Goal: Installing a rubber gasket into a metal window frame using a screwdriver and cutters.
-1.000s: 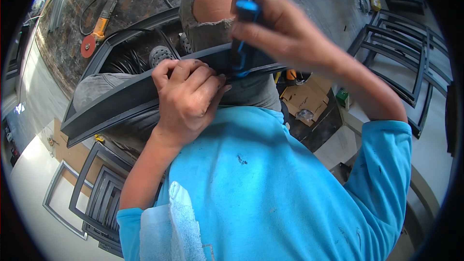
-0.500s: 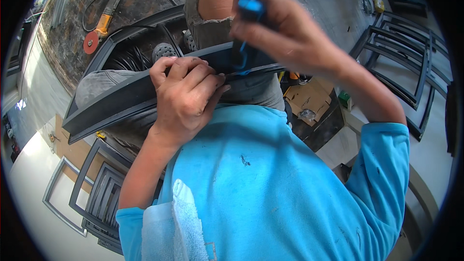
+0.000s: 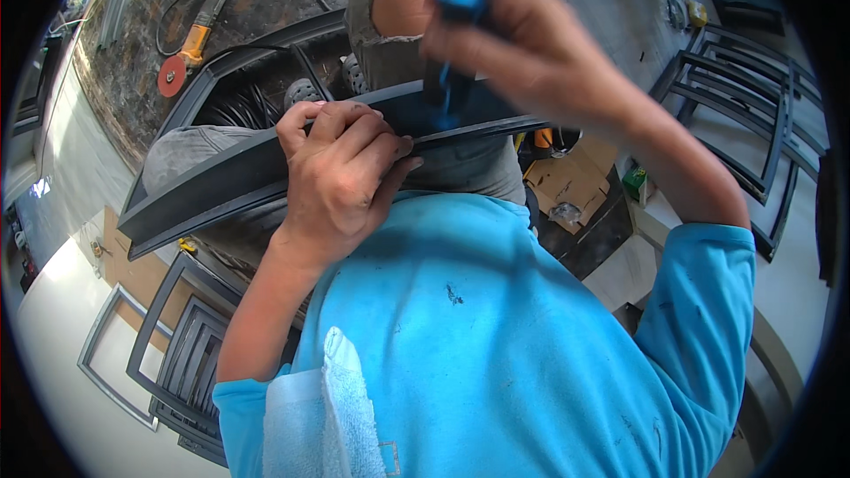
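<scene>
A dark grey metal frame lies across my lap, and its near bar carries a narrow groove along the edge. My left hand is closed over this bar, fingers curled on its top edge, with the fingertips next to the groove. Above the bar to the right, my right hand is wrapped round a black and blue screwdriver. The screwdriver is upside down: its metal shaft points up, and the handle's butt end is just over the bar's edge. Motion blurs that end, so I cannot tell whether it touches.
An angle grinder with a red disc lies on the dark work surface at far left. Several dark frames are stacked at right, and more frames stand at lower left. Flattened cardboard lies on the floor to the right.
My right hand and the screwdriver have risen slightly, lifting the handle's butt end from near the bar's edge. My left hand keeps its grip on the frame.
</scene>
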{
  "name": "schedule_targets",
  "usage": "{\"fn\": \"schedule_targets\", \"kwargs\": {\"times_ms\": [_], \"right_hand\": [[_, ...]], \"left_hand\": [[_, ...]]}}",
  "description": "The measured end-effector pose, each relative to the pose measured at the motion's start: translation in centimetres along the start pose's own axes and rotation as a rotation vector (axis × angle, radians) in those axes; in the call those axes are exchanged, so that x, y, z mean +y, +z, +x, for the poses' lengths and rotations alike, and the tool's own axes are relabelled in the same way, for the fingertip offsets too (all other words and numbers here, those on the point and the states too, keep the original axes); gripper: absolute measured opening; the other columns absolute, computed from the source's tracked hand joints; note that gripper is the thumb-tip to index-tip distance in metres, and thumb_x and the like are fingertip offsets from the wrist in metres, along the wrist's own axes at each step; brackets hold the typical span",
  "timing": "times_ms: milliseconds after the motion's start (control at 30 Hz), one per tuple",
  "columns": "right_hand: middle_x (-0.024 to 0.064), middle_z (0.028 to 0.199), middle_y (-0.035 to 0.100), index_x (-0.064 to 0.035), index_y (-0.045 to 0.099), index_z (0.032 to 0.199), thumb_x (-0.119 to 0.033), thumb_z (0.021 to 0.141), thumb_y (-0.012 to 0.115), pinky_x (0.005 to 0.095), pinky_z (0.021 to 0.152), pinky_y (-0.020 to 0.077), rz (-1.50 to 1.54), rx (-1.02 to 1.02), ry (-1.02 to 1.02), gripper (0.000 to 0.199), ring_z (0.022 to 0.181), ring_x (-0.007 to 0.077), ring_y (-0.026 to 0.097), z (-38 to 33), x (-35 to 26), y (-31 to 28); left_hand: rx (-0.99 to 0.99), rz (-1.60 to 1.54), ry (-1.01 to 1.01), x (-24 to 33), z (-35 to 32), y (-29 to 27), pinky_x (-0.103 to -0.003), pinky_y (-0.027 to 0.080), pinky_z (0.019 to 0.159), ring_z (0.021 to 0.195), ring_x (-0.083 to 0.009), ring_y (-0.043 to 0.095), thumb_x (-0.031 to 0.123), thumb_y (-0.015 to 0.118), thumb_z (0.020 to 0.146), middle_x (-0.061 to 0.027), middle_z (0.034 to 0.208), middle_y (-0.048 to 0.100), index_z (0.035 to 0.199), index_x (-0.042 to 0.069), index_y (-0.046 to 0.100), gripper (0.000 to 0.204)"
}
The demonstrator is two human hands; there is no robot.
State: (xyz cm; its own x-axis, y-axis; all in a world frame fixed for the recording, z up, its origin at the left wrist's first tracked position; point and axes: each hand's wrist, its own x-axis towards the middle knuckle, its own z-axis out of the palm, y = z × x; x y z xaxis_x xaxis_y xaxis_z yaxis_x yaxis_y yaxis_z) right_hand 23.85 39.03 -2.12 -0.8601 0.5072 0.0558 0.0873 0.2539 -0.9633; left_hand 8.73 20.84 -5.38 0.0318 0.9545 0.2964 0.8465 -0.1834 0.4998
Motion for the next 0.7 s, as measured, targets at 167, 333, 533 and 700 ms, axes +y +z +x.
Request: {"fn": "schedule_targets", "kwargs": {"times_ms": [167, 333, 533, 700], "right_hand": [[0.0077, 0.081, 0.059, -0.0031, 0.056, 0.103, -0.016, 0.095, 0.066, 0.0371, 0.069, 0.0489, -0.188, -0.093, -0.055, 0.018, 0.075, 0.0192, 0.059, -0.6, -0.4, -0.1], [0.0029, 0.065, 0.061, 0.0001, 0.069, 0.082, -0.016, 0.098, 0.061, 0.0302, 0.060, 0.0495, 0.005, 0.257, -0.122, 0.024, 0.062, 0.0131, 0.059, 0.7, -0.1, 0.0], [0.0037, 0.081, 0.059, -0.0043, 0.058, 0.103, -0.014, 0.096, 0.066, 0.0308, 0.072, 0.0500, 0.072, 0.041, -0.004, 0.014, 0.075, 0.0127, 0.058, 0.6, -0.6, -0.3], [0.0010, 0.082, 0.062, -0.0020, 0.061, 0.093, -0.016, 0.099, 0.062, 0.0291, 0.068, 0.0494, -0.169, 0.048, -0.156, 0.015, 0.076, 0.0110, 0.059, -0.2, -0.7, 0.7]], "left_hand": [[-0.040, -0.013, -0.019, 0.0, -0.2, -0.1, -0.042, 0.034, 0.093, 0.099, -0.0201, 0.062, 0.016, 0.085, 0.072, -0.0001, 0.086, 0.066, 0.087, 0.011, 0.074, 0.019], [0.007, -0.007, -0.020, -0.3, -0.4, -0.2, -0.041, 0.032, 0.094, 0.100, -0.0209, 0.062, 0.016, 0.085, 0.071, -0.0005, 0.088, 0.067, 0.088, 0.011, 0.075, 0.020], [-0.019, -0.003, -0.022, -0.3, -0.6, -0.9, -0.042, 0.033, 0.094, 0.096, -0.0194, 0.061, 0.016, 0.084, 0.074, 0.0007, 0.085, 0.066, 0.089, 0.011, 0.075, 0.018], [-0.119, -0.006, -0.048, -0.2, -0.2, -2.1, -0.043, 0.033, 0.093, 0.092, -0.0194, 0.061, 0.013, 0.081, 0.076, 0.0006, 0.084, 0.066, 0.091, 0.011, 0.075, 0.016]]}}
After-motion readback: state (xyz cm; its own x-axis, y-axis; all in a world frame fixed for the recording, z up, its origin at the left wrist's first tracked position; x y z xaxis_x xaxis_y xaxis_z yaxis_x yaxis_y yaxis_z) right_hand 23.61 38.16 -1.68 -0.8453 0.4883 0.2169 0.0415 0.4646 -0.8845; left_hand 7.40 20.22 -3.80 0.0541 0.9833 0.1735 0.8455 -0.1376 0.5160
